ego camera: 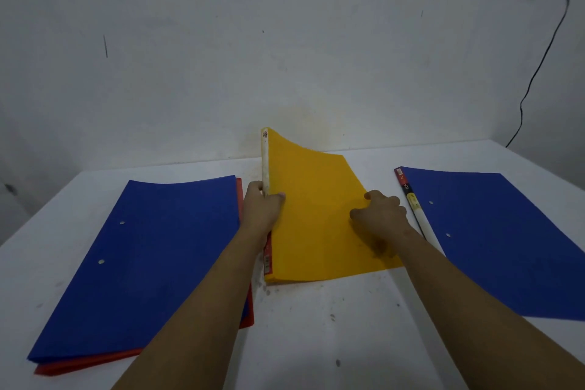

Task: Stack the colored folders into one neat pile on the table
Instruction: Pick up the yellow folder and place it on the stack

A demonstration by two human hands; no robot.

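A yellow folder (pixel 313 209) lies in the middle of the white table (pixel 316 326), its left spine edge raised off the surface. My left hand (pixel 262 206) grips that white spine strip. My right hand (pixel 380 215) holds the folder's right edge, fingers curled over it. On the left, a blue folder (pixel 148 260) lies on top of a red folder (pixel 95 364), whose edges show at the front and right. Another blue folder (pixel 500 237) lies flat on the right, its white and black spine toward the centre.
A white wall stands just behind the table. A black cable (pixel 544 57) hangs down the wall at the far right. The table's left edge and front left corner are in view.
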